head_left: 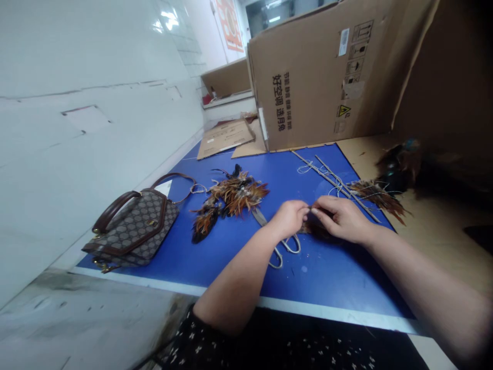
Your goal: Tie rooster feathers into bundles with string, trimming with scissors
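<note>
My left hand [289, 218] and my right hand [341, 218] meet over the blue table [231, 257], fingers pinched together on a small dark bundle of feathers [314, 226]. A pair of scissors [283, 244] lies under my left wrist, its loop handles showing. A heap of orange-brown feathers [229, 200] lies to the left of my hands. Thin sticks with pale thread [331, 177] lie beyond my right hand, next to more feathers [379, 198].
A brown patterned handbag [133, 228] sits at the table's left corner. A large cardboard box [327, 77] stands at the back, with flat cardboard sheets [225, 137] beside it. A white wall runs along the left. Dark feathers [400, 167] lie on cardboard at the right.
</note>
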### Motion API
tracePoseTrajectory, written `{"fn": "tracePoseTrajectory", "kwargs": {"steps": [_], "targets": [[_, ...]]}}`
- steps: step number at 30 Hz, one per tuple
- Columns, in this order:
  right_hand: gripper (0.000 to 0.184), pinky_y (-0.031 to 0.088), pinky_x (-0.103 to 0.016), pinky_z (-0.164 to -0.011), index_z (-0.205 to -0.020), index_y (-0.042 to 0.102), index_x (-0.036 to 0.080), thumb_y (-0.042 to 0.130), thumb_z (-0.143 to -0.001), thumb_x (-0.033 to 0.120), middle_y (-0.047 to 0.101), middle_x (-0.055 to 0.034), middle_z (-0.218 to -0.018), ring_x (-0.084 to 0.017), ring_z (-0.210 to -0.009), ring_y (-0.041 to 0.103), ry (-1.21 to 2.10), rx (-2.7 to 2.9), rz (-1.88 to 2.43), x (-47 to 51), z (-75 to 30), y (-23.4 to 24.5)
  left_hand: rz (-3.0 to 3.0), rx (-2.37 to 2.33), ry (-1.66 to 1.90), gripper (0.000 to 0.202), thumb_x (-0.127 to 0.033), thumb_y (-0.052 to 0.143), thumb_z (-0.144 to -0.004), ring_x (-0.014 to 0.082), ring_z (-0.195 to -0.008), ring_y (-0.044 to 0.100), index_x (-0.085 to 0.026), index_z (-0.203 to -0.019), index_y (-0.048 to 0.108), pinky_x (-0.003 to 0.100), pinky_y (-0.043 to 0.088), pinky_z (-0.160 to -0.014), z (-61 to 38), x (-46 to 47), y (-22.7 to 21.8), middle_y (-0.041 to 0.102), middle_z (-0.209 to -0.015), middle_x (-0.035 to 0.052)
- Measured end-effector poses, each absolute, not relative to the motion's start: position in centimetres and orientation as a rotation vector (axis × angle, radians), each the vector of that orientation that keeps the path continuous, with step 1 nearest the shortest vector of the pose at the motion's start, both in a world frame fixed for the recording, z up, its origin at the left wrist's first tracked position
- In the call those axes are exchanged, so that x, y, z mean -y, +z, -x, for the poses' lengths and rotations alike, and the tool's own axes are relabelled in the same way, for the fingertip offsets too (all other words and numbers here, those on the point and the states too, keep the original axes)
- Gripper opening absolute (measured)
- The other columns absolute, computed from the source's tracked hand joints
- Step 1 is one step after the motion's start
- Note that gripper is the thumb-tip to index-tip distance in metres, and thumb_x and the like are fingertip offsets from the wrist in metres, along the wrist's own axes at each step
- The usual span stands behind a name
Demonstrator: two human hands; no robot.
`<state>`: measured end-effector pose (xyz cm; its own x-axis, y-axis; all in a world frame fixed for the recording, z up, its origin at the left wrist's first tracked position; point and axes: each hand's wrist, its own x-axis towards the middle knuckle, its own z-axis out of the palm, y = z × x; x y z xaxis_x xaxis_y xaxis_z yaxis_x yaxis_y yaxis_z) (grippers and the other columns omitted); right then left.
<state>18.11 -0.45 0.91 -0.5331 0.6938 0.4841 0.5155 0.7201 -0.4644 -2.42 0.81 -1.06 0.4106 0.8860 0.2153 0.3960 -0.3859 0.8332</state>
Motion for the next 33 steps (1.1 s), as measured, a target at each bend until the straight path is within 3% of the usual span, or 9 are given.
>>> {"fn": "tracePoseTrajectory", "kwargs": {"steps": [6, 12, 26, 33], "targets": [[0.026, 0.044, -0.029, -0.064, -0.082, 0.066, 0.021, 0.058, -0.099, 0.039, 0.065, -0.0025, -0.073, -0.017, -0.066, 0.056, 0.558, 2.140, 0.977, -0.2, -18.7, 0.8, -2.184, -0.839, 0.841, 0.025, -0.026, 0.057, -0.095, 0.0166, -0.075, 0.056, -0.019, -0.072, 0.064, 0.030, 0.046, -0.078, 2.4, -0.4, -0.5, 0.064, -0.076, 0.0049], [0.037, 0.048, -0.030, -0.067, -0.083, 0.068, 0.019, 0.059, -0.099, 0.052, 0.069, -0.0032, -0.076, -0.018, -0.069, 0.060, 0.808, 1.950, 0.972, -0.3, -18.6, 1.0, -1.611, -0.832, 0.919, 0.034, -0.049, 0.059, -0.096, 0.0077, -0.052, 0.048, -0.016, -0.092, 0.067, 0.024, 0.041, -0.055, 2.0, 0.4, 0.0, 0.058, -0.074, -0.0006], [0.027, 0.042, -0.028, -0.062, -0.082, 0.062, 0.020, 0.056, -0.102, 0.037, 0.058, -0.0002, -0.067, -0.015, -0.061, 0.050, 0.554, 2.005, 0.963, 0.6, -16.7, 0.0, -1.528, -1.069, 1.182, 0.036, -0.051, 0.062, -0.094, 0.0088, -0.060, 0.041, -0.016, -0.090, 0.067, 0.023, 0.034, -0.059, 1.5, -0.6, -1.4, 0.054, -0.070, -0.0029], [0.023, 0.039, -0.028, -0.060, -0.081, 0.055, 0.021, 0.053, -0.100, 0.033, 0.051, 0.0018, -0.067, -0.014, -0.060, 0.045, 0.617, 1.996, 0.947, 0.8, -15.9, -0.5, -1.567, -1.094, 1.258, 0.037, -0.050, 0.064, -0.094, 0.0118, -0.071, 0.052, -0.014, -0.091, 0.072, 0.025, 0.043, -0.071, 1.4, -0.9, -1.6, 0.065, -0.078, 0.0010]]}}
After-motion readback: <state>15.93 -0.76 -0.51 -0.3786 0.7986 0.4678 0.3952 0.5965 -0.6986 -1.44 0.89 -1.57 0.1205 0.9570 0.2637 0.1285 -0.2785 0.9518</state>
